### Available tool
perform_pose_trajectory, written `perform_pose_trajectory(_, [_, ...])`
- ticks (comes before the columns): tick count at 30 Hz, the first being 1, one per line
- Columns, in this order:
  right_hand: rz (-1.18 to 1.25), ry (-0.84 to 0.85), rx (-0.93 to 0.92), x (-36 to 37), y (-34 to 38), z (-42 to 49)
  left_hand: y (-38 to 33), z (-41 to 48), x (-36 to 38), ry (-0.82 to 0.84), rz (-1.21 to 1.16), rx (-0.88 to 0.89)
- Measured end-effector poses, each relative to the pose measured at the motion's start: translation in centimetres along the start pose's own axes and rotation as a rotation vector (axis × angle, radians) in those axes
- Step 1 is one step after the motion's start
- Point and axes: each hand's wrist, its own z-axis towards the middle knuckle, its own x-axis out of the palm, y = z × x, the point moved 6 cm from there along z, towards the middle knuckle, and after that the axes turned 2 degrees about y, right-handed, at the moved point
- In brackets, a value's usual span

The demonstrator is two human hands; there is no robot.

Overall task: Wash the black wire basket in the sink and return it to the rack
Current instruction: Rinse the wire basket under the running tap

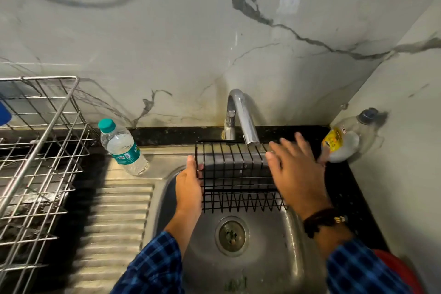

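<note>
The black wire basket point(238, 174) was held over the far half of the sink point(274, 260), above the basin and just beneath the spout of the faucet point(241, 117). Its far rim lay close under the spout mouth. Its near edge hung above the drain point(232, 235), with open basin below it.

The left hand point(189, 186) gripped the basket's left end, thumb laid on the upper corner wire and fingers curled round the side frame. The right hand point(296, 174) was spread flat with straight fingers over the basket's right end and held nothing. It was blurred, so contact with the wires could not be told.

On the left, the steel rack point(40, 150) stood well apart from the basket, beyond the ribbed drainboard point(114, 222). A water bottle point(121, 148) leaned at the drainboard's far edge, between rack and sink. In the far right corner a tilted bottle point(343, 143) rested on the black counter point(343, 193), just beyond the right hand's fingertips.
</note>
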Motion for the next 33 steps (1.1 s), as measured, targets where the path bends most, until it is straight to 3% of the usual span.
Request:
perform_pose_trajectory(4, [0.768,0.169,0.327,1.3,-2.2,0.0,-0.7,-0.2,-0.3,0.003,0.025,0.066])
perform_pose_trajectory(9, [0.919,0.315,0.557,3.2,-4.0,-0.3,-2.0,0.9,-0.4,0.079,0.224,0.183])
perform_pose_trajectory(12, [0.891,0.176,0.49,3.1,-4.3,-0.7,-2.5,1.6,-0.8,0.116,0.322,0.081])
perform_pose_trajectory(15, [0.821,0.174,0.425,3.4,-2.9,-1.5,-2.5,1.5,-1.0,0.038,0.409,0.007])
perform_pose_trajectory(17, [0.836,0.19,0.412,4.1,-2.2,-2.0,-3.3,0.8,-1.2,-0.085,0.482,0.121])
perform_pose_trajectory(19, [0.819,0.193,0.39,4.0,-1.6,-2.6,-4.6,-0.6,-0.6,-0.075,0.584,0.347])
perform_pose_trajectory(23, [0.896,0.197,0.382,4.3,-1.3,-3.6,-6.4,-1.3,-0.6,-0.101,1.215,0.692])
perform_pose_trajectory(27, [0.966,0.228,0.321,3.6,0.4,-3.9,-7.5,-4.4,3.6,0.135,1.675,0.782])
perform_pose_trajectory(29, [0.976,0.236,0.198,3.1,1.8,-3.9,-7.1,-6.0,6.3,0.239,1.72,0.856])
perform_pose_trajectory(33, [1.203,0.217,0.129,2.1,2.3,-3.8,-7.4,-6.2,7.1,0.188,1.647,0.903])
